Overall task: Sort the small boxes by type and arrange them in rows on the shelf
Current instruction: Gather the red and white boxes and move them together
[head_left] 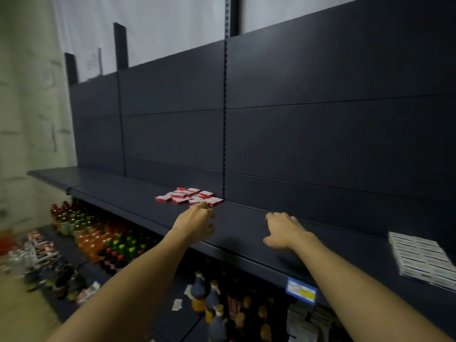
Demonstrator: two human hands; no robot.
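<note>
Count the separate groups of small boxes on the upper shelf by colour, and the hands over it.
Loose pile of red boxes: 1
Neat block of white boxes: 1
Hands, left hand and right hand: 2
Total: 4

Head view, down onto shelf (138, 193)

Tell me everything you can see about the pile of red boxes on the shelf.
The red boxes are small flat cartons, red with white label panels, apparently cardboard. Roughly a dozen lie loosely, some overlapping, at differing angles, not in rows. They sit toward the back of the dark shelf, beside the slotted upright post. The left hand reaches to the near edge of the pile, fingertips at the closest box; actual contact is unclear. The print is too blurred to read.
</note>
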